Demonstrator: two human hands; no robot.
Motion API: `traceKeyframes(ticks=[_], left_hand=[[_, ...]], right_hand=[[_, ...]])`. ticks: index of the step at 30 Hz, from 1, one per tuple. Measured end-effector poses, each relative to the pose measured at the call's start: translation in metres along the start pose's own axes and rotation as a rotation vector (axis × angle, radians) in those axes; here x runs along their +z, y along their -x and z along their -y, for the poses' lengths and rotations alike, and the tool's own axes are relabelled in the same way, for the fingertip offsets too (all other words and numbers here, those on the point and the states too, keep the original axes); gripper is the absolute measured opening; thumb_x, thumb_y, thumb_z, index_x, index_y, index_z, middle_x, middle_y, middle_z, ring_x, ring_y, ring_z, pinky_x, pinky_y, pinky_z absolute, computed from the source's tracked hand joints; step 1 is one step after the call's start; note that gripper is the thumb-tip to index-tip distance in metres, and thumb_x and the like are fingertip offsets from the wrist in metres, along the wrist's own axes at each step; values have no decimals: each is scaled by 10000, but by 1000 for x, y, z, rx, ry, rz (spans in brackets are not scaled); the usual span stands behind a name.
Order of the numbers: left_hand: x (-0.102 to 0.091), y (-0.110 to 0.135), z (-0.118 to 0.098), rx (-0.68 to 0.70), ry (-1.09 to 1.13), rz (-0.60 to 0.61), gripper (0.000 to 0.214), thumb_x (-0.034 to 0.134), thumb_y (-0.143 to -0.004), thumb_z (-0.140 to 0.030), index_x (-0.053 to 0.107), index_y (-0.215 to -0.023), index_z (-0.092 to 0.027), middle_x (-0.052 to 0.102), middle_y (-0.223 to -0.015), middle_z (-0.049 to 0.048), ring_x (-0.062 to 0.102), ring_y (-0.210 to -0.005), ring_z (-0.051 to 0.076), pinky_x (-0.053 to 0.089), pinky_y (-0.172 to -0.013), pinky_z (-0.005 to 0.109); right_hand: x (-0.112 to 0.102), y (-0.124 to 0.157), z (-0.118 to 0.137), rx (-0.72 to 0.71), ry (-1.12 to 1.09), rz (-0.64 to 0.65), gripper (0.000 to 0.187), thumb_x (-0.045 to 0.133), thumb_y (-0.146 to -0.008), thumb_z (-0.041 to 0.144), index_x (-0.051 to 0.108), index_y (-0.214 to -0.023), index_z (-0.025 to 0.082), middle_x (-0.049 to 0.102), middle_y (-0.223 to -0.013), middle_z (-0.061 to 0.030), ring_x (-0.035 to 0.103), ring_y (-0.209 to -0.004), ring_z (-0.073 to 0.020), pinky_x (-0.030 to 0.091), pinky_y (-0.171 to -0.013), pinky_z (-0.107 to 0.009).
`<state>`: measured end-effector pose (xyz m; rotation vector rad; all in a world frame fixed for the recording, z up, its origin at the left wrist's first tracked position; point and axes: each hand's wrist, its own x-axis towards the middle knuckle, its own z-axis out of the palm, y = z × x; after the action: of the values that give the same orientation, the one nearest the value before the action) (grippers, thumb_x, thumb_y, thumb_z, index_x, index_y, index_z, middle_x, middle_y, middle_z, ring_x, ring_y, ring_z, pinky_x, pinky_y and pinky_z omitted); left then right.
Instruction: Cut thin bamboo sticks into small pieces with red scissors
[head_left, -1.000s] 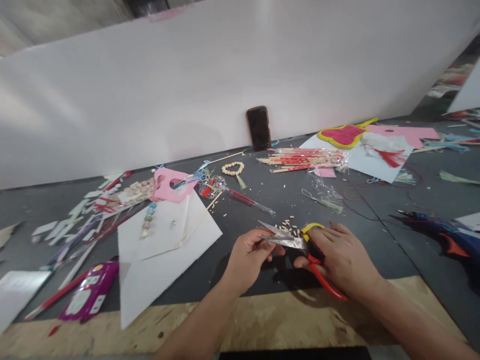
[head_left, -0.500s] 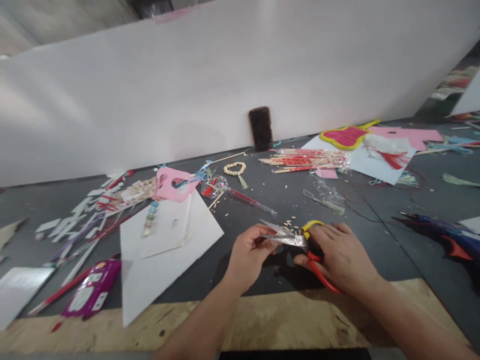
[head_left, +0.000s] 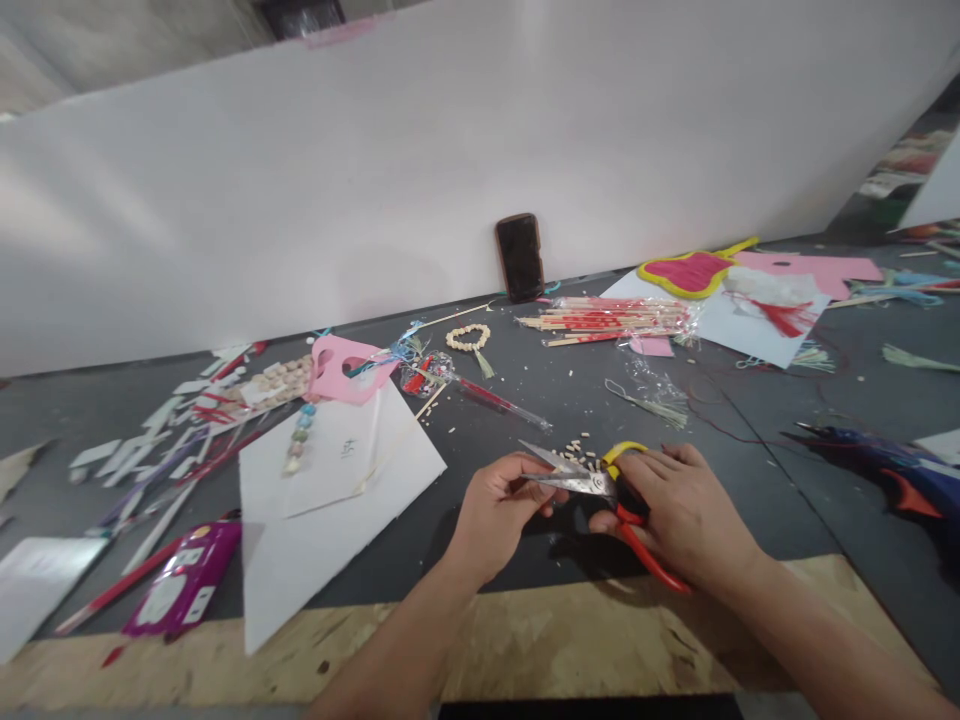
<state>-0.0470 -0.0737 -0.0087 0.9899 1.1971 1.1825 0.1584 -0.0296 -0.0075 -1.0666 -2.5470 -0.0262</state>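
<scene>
R hand: grip clamped on red/yellow-handled metal scissors, near side of smooth dark counter, blades apart. L hand: fingertips together by blades; contents too sm. to tell. Prob. partway: pale stubby cylindrical pcs piled just far of scissors; current snip apparently unfinished.

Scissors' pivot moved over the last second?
No, not noticeably: the pivot of the scissors sits about where it did against the phone leaning at the back. Both share a slight frame drift, likely camera.
</scene>
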Motion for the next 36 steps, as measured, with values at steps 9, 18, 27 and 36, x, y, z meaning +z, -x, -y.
traceKeyframes(ticks=[9,18,27,36], left_hand=[[2,2,-3,18,-1,18,210,672,-753,-360,627,-779,-157,670,-684,23,575,-594,118,463,-581,238],[2,-1,-1,20,-28,-77,113,718,-669,-247,645,-685,-163,598,-625,-20,538,-551,97,448,-540,213],[2,0,-8,1,-25,-55,47,700,-660,-194,679,-637,-159,651,-706,9,560,-543,91,468,-538,215],[2,1,-3,2,-23,-38,48,698,-689,-193,673,-679,-152,659,-667,6,562,-538,90,468,-539,204]], right_hand=[[-1,1,4,-5,49,5,300,459,-859,475,469,-726,207,618,-616,-32,545,-555,-174,263,-652,-328],[0,-1,3,19,1,20,291,522,-820,487,492,-804,198,649,-783,-60,585,-723,-207,282,-712,-342],[0,-1,4,42,-17,14,336,583,-760,497,481,-858,192,649,-874,-73,591,-797,-231,291,-800,-393],[-1,-1,0,1,-18,-7,314,483,-851,494,510,-801,185,648,-719,-40,600,-668,-196,281,-764,-378]])
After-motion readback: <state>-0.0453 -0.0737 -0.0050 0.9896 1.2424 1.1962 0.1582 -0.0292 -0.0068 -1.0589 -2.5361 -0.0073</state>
